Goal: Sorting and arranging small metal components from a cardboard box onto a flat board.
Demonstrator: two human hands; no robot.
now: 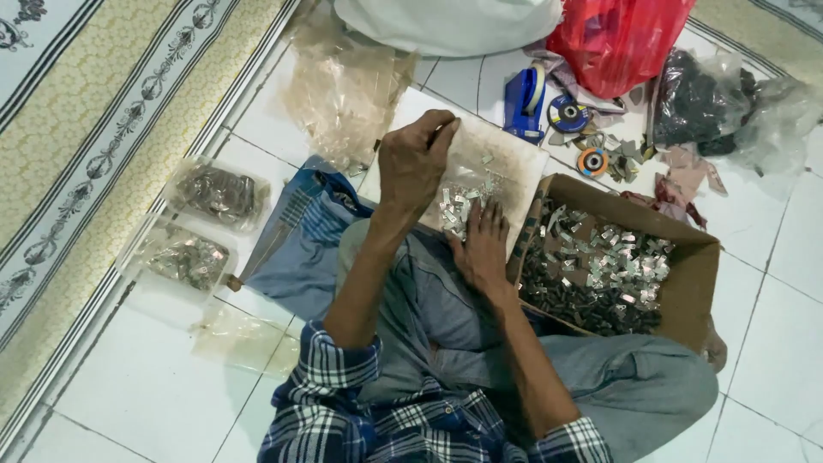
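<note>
A person sits cross-legged on a white tiled floor [154, 386], with a flat cardboard sheet [506, 159] resting across the knee. The left hand [416, 163] is raised above the sheet's left edge, its fingers curled in and the thumb and forefinger pinched together at the top; whatever they nip is too small to make out. The right hand [482, 244] lies palm-down and spread flat on the near part of the sheet, its fingertips touching a small heap of shiny metal clips [461, 206]. Just to the right of the sheet stands an open cardboard box [686, 291] holding many more of the same silvery pieces over darker ones. On the left, near a patterned rug [77, 146], lie two clear plastic bags of metal parts [214, 195], one nearer than the other. At the far side sit a blue tape dispenser [525, 101], a couple of round discs [567, 113], a red plastic bag [617, 39], a white sack [446, 21] and a clear bag of dark pieces [703, 99].
</note>
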